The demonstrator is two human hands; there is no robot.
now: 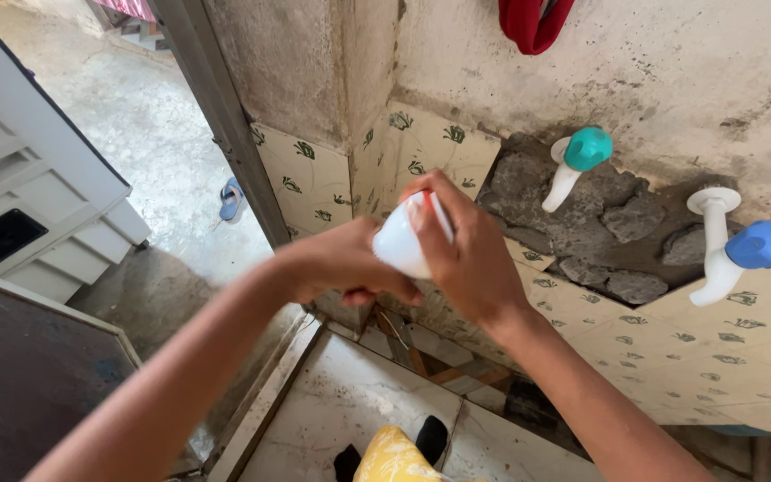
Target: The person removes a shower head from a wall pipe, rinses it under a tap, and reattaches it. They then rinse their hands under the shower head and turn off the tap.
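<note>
Both my hands meet in the middle of the view on a small white plastic bottle [401, 243] with a bit of red at its top. My left hand [341, 263] wraps around the bottle's body from the left. My right hand [468, 254] covers its top end from the right, fingers curled over the red part. The bottle is held in the air in front of a tiled wall corner [377, 161]. Most of the bottle is hidden by my fingers.
Two white wall taps stick out on the right, one with a teal handle [579, 159], one with a blue handle [742, 250], around broken plaster. A red cloth [533, 22] hangs above. A yellow object [394, 457] lies on the floor below. An open door [29, 178] stands left.
</note>
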